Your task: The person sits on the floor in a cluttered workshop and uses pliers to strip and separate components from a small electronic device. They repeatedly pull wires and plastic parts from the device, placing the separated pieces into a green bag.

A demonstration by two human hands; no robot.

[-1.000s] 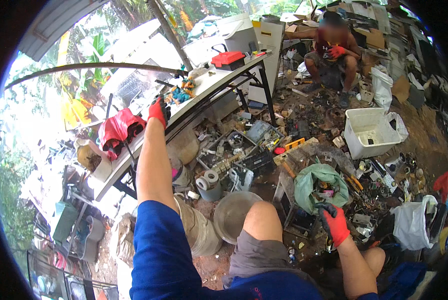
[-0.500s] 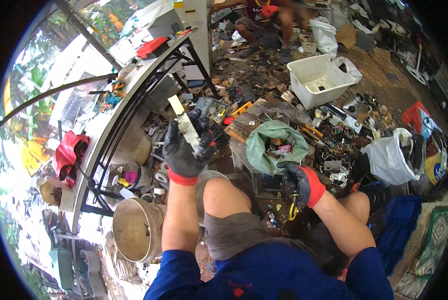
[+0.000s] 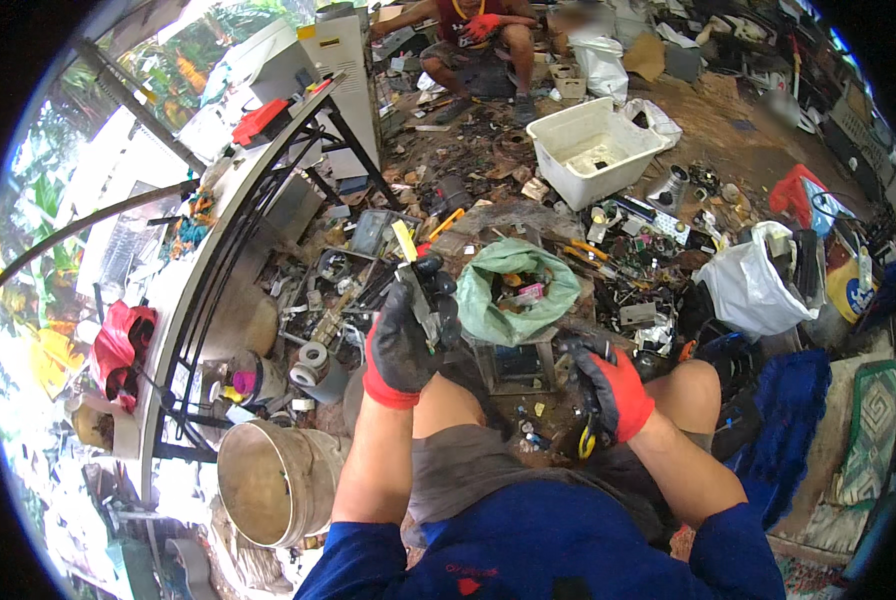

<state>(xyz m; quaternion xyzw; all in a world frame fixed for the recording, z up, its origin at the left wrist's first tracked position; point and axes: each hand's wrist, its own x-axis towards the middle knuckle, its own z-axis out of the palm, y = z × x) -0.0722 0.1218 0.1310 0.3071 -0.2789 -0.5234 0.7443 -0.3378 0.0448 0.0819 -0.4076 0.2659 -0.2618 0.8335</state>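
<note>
Both my hands wear black gloves with red cuffs. My left hand [image 3: 405, 345] is closed around a flat, narrow metal strip [image 3: 404, 240] with a yellow upper end, held upright left of a green sack. My right hand [image 3: 611, 388] grips a hand tool with yellow-and-black handles [image 3: 587, 441], apparently pliers; its head is hidden by the glove. Between and beyond my hands, the open green sack [image 3: 480, 290] rests on a low wooden stand. Small scrap pieces lie in it, one of them pink.
A white plastic tub [image 3: 608, 185] stands beyond the sack, and a white bag [image 3: 753, 285] at the right. A dirty bucket [image 3: 278, 480] is by my left forearm, beside a long table [image 3: 193, 290]. Scrap covers much of the ground. Another person [image 3: 478, 50] sits at the back.
My left hand has moved right and slightly down with the metal strip, which is now turned more edge-on. My right hand stays low, holding the pliers. The whole view has shifted.
</note>
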